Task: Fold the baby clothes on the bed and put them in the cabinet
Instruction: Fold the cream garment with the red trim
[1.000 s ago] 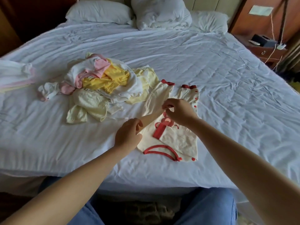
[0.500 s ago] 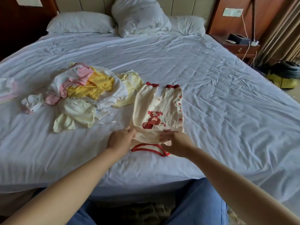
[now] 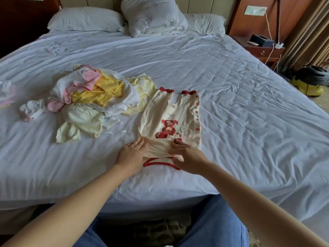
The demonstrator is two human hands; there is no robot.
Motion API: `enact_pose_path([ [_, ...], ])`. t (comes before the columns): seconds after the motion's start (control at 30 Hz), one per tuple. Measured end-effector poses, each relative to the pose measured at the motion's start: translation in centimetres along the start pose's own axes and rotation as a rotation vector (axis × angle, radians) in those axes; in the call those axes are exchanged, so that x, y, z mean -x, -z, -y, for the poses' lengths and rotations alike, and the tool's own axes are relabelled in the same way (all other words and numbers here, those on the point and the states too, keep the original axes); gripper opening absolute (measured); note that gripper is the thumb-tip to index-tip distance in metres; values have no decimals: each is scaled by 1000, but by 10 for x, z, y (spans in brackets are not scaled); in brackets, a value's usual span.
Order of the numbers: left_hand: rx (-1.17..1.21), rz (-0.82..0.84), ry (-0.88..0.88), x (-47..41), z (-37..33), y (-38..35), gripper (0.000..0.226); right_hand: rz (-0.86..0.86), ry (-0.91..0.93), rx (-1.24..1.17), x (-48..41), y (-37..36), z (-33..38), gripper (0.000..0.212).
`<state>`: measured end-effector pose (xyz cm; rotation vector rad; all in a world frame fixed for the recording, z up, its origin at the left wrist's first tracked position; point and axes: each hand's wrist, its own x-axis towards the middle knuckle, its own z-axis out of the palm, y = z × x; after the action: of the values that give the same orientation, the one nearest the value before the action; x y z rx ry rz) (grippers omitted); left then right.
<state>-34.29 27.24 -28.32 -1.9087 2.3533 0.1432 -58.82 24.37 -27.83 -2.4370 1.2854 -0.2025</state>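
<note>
Cream romper (image 3: 169, 111) lay near the bed (image 3: 240, 113) edge, legs toward 12 o'clock; left hand (image 3: 132, 152) and right hand (image 3: 187, 155), fingers straight, pressed its folded sleeves flat, likely setting the crease; unfolded pile (image 3: 92, 93) at 10 o'clock.

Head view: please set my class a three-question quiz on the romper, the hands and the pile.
1. True or false: the left hand and right hand hold the romper in the air.
2. The pile lies: A, left of the romper; B, right of it; C, on the pillows.
3. Fill in: the romper's cuffs are ____.
Key: 1 false; 2 A; 3 red.
</note>
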Motion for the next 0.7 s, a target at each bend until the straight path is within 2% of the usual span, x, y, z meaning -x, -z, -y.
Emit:
enact_pose_path([
  [0.03, 8, -9, 11, -1, -1, 1, 63, -15, 2, -4, 1, -2, -1, 34],
  [0.1, 47, -93, 0, 0, -4, 4, 81, -130, 16, 0, 3, -4, -2, 29],
  [0.17, 81, -168, -25, -2, -7, 5, 88, -234, 14, 2, 2, -4, -3, 33],
  [0.23, 116, -157, -47, -7, -8, 1, 84, -176, -29, 32, 2, -7, -2, 44],
  [0.37, 100, 29, -23, -13, -9, -17, 62, 76, -145, 210, 9, -22, -6, 63],
  [0.47, 79, 89, 4, -15, -9, -18, 65, 87, -163, 208, 10, -26, -8, 73],
  [0.6, 149, 149, -93, -15, 3, -15, 76, 110, -70, 199, 15, -20, -19, 99],
  [0.63, 149, 157, -143, -11, 10, -14, 80, 98, -45, 189, 18, -18, -21, 101],
  [0.7, 145, 160, -240, -1, 24, -12, 84, 43, -28, 127, 26, -10, -24, 90],
])
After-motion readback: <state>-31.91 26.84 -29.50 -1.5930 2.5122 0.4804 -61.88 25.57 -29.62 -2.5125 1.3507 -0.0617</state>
